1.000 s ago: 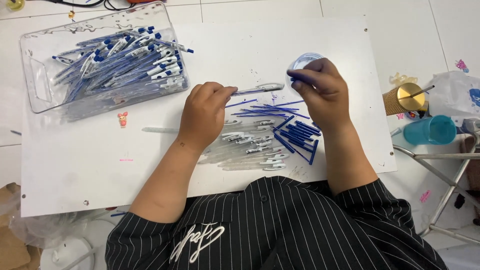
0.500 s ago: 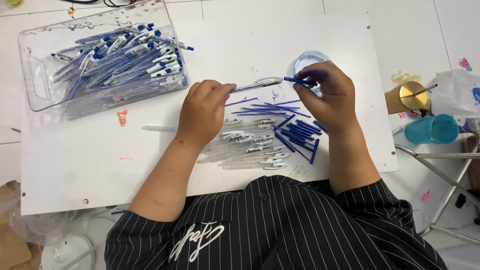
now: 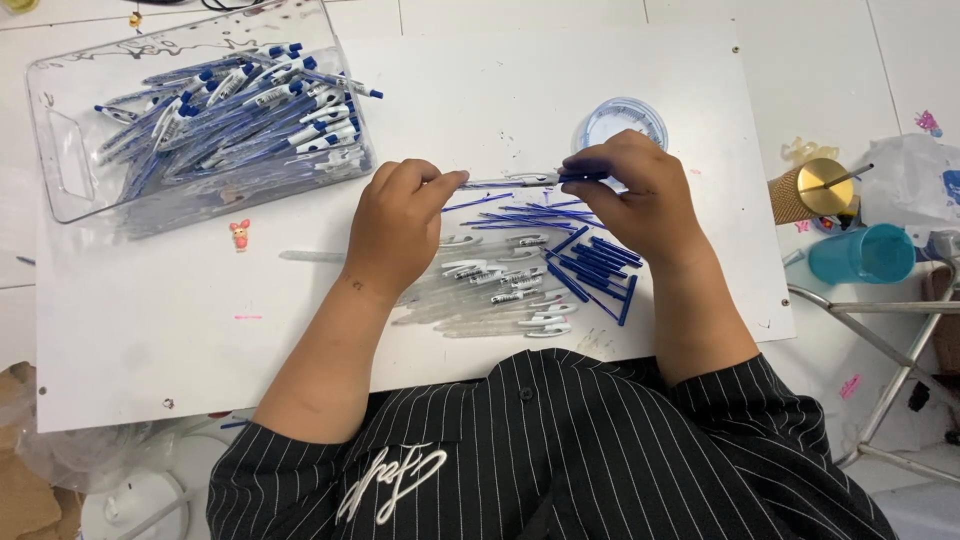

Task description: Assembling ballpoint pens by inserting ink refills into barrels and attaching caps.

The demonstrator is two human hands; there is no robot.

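Head view, hands at frame centre. I saw the left hand (image 3: 400, 225) curled shut, pinching the left end of a clear pen barrel (image 3: 515, 180). The right hand (image 3: 630, 195) was closed at the fingertips on a blue piece (image 3: 583, 177) at the barrel's right end; I could not tell whether that piece was already seated in the barrel or only touching its mouth.

The barrel lay nearly level across the frame, long axis left to right, held just above the white board (image 3: 150, 330), bridging the gap between the two hands. The blue piece lined up with that same axis, so the relation that mattered was end-on: right fingertips at the barrel's right mouth, left fingertips steadying the far end.

Below the hands lay loose parts: clear barrels (image 3: 500, 290) in a heap at centre, blue refills (image 3: 600, 265) fanned out just right of them, under the right wrist. A small round tub (image 3: 620, 120) sat just above the right hand. A clear tray (image 3: 200, 110) of finished pens filled the upper left, well apart from both hands. A teal cup (image 3: 860, 255) stood off the board at right.
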